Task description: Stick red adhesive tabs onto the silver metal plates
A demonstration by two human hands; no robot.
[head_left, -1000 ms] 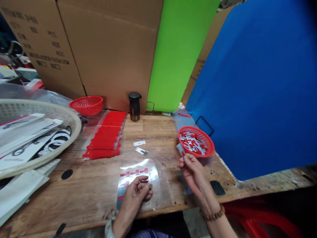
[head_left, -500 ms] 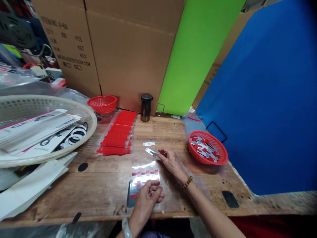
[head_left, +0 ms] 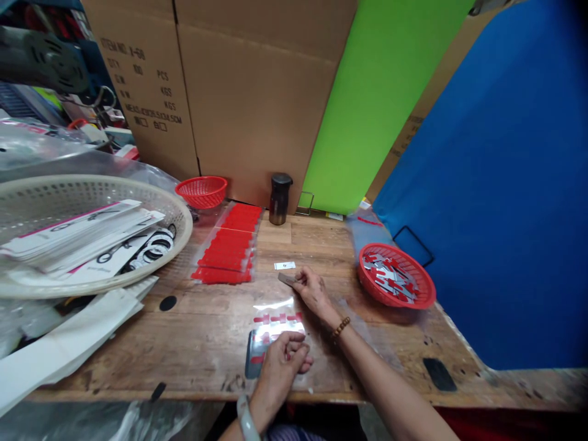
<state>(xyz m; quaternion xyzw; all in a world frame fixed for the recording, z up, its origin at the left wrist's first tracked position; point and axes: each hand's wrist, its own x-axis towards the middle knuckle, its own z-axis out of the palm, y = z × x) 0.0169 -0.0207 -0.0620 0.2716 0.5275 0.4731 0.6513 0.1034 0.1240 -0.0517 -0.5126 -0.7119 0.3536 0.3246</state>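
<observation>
My right hand (head_left: 315, 293) pinches a small flat strip (head_left: 288, 280) by its right end, just above the table; its grey-brown face shows. A little beyond it lies a small white card (head_left: 285, 265) with a dark mark. My left hand (head_left: 285, 358) is closed, fingers curled toward the thumb, over the lower right part of a clear plastic sheet (head_left: 273, 303). Whatever those fingers hold, if anything, is hidden. Red tab-shaped pieces (head_left: 281, 318) sit in rows on the sheet. Part of a dark pad (head_left: 252, 361) shows at the sheet's left.
A red basket (head_left: 425, 278) of red and grey pieces stands at right. Bagged red strips (head_left: 228, 248) lie left of centre, near a small red basket (head_left: 202, 195) and a dark jug (head_left: 279, 202). A large cream basket (head_left: 184, 236) holds printed cards. Cardboard (head_left: 257, 92) stands behind.
The strip in my right hand has turned: its white face showed before, its grey-brown face shows now. My left hand stays over the sheet. The whole view has shifted slightly.
</observation>
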